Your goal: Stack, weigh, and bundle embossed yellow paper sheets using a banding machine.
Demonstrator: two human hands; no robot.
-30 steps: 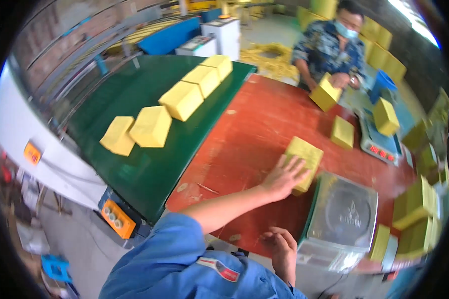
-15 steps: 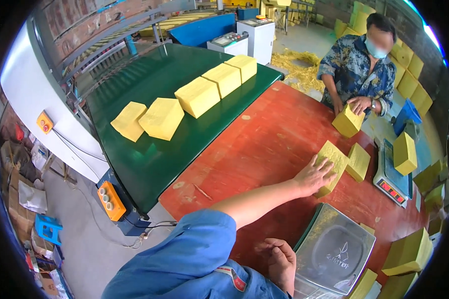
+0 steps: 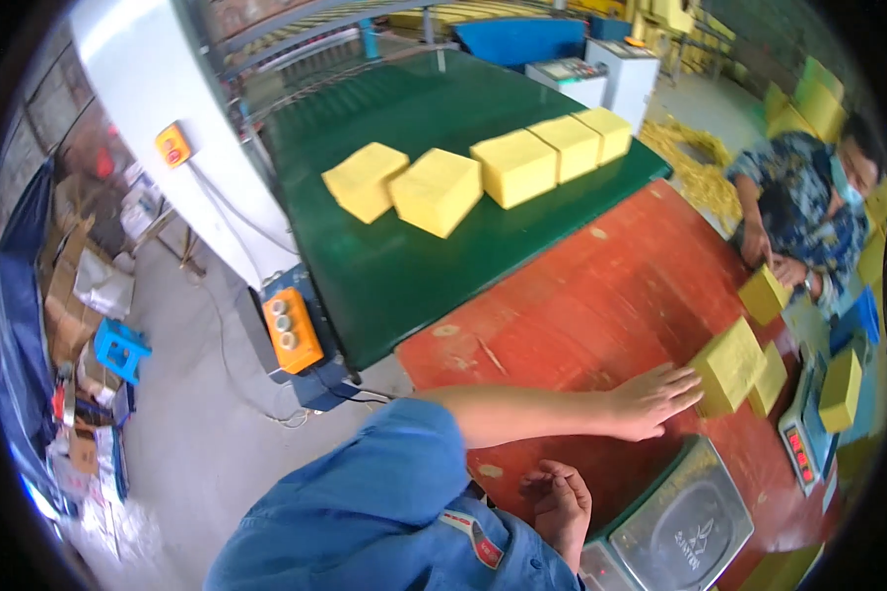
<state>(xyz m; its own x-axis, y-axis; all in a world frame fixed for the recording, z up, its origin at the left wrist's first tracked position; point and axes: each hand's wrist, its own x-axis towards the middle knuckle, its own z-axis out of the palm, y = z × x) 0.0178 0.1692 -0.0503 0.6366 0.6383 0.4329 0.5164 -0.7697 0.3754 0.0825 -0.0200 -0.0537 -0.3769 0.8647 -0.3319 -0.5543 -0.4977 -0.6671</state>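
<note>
My left hand (image 3: 655, 402) reaches across the red tabletop (image 3: 552, 325), its fingers stretched out and flat. The fingertips are at the near left edge of a yellow paper block (image 3: 729, 369); whether they touch it I cannot tell. Behind that block stands a smaller yellow block (image 3: 769, 382). Close to my body, my right hand (image 3: 564, 507) has its fingers curled in, with nothing visible in them. Beside it is a weighing scale (image 3: 680, 527) with a clear-covered top.
Several yellow blocks (image 3: 517, 167) stand on the green conveyor belt (image 3: 414, 286). Across the table a co-worker (image 3: 798, 207) handles another block (image 3: 764, 294). A second scale (image 3: 803, 424) bears a block (image 3: 840, 391). An orange button box (image 3: 292, 330) is at the belt's corner.
My left hand has slid off the top of the yellow block to its left side. The view has turned left, so things sit farther right. My right hand stays near my body.
</note>
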